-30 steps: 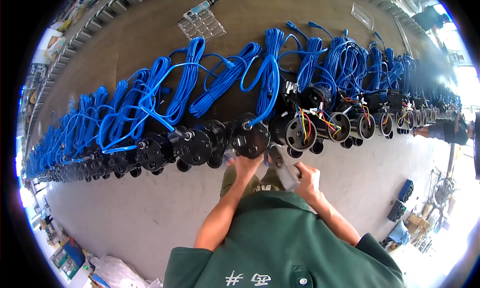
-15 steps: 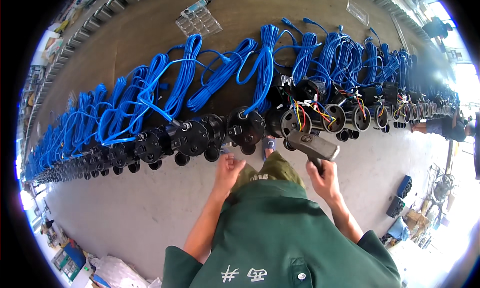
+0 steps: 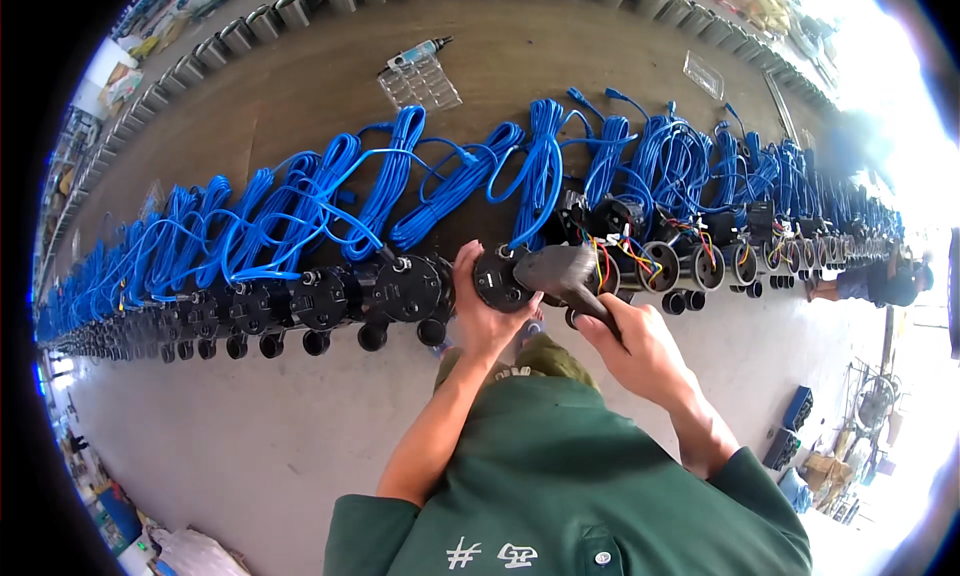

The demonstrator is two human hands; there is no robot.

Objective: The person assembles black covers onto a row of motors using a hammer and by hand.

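My right hand (image 3: 645, 346) is closed round the dark handle of a hammer (image 3: 553, 270), whose head is at the right edge of a black round end cap (image 3: 494, 279); I cannot tell whether they touch. Fingers and thumb of my left hand (image 3: 480, 316) wrap that cap from its left and lower sides. A blue cable (image 3: 540, 176) comes out of the cap's top and lies coiled behind it. To the left stands another black capped unit (image 3: 408, 288). On the right, an uncapped cylinder (image 3: 659, 267) shows coloured wires (image 3: 640, 246) at its open end.
Similar capped units (image 3: 262, 306) line the table edge leftward, with blue cable coils (image 3: 300, 196) behind. On the brown table (image 3: 300, 86) lie a clear plastic tray (image 3: 425, 84) and a pen-like tool (image 3: 420, 51). Metal cylinders (image 3: 290, 11) stand along the far edge. Someone's arm (image 3: 850, 284) shows at far right.
My left hand has risen from in front of the table to grip the black end cap. The hammer has moved left and up, to the cap's right edge.
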